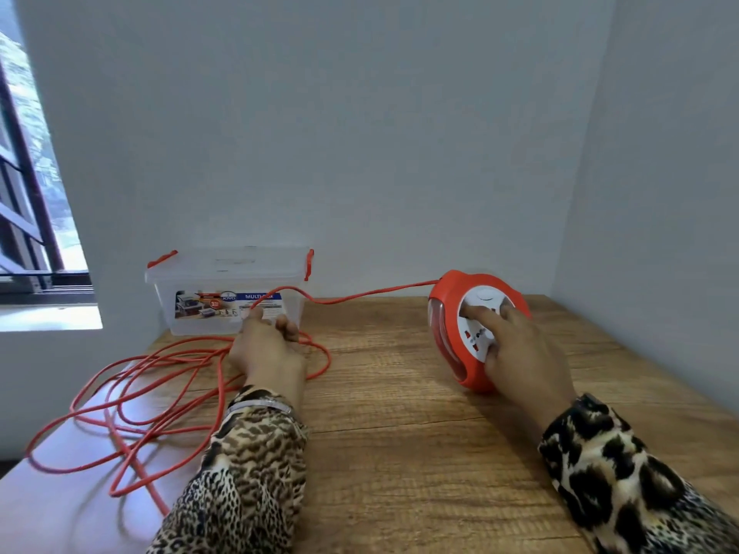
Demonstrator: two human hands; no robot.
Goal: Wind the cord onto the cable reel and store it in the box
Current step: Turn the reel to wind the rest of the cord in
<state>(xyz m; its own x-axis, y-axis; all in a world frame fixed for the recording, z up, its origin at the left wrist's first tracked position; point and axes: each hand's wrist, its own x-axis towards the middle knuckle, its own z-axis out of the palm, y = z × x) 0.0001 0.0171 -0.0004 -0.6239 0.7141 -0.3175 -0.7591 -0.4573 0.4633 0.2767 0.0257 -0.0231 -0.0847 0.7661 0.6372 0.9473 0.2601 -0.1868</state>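
Cord [168,393] pinched in left hand [268,349]; right hand [520,353] fingers spread on one reel [476,329], one box [228,289] behind.

Both arms reach forward, each hand busy.

The left hand [268,345] has its fingers curled around the cord [168,397], which leaves the grip upward and to the right. The right hand [520,353] lies with spread fingers on the face of the cable reel [452,341].

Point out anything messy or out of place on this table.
The red cord sprawls in loose tangled loops across the table's left side, some hanging past its edge. The storage box is lidded and the cable reel looks intact.
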